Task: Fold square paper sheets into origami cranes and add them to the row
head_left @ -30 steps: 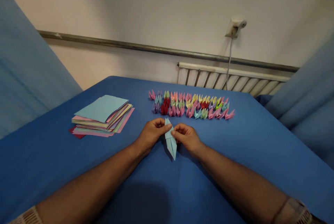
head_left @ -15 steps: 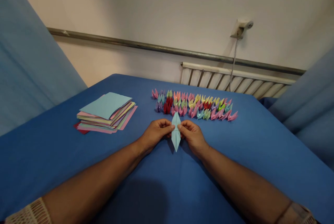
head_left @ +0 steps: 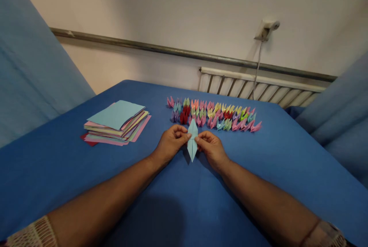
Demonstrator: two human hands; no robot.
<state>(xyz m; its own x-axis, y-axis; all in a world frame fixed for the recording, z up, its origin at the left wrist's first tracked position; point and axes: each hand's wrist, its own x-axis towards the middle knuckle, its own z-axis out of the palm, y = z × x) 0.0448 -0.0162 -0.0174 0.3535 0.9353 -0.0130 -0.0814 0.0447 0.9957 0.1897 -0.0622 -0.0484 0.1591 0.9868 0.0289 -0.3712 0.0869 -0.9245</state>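
Though slim, blue ppr (head_left: 192,145) btwn L/R hands (head_left: 169,142) (head_left: 212,149)

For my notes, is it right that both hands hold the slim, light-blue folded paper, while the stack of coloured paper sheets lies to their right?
Not quite: the head view shows the stack of coloured paper sheets to the left, not the right, of the left hand and right hand, which do both hold the slim, light-blue folded paper.
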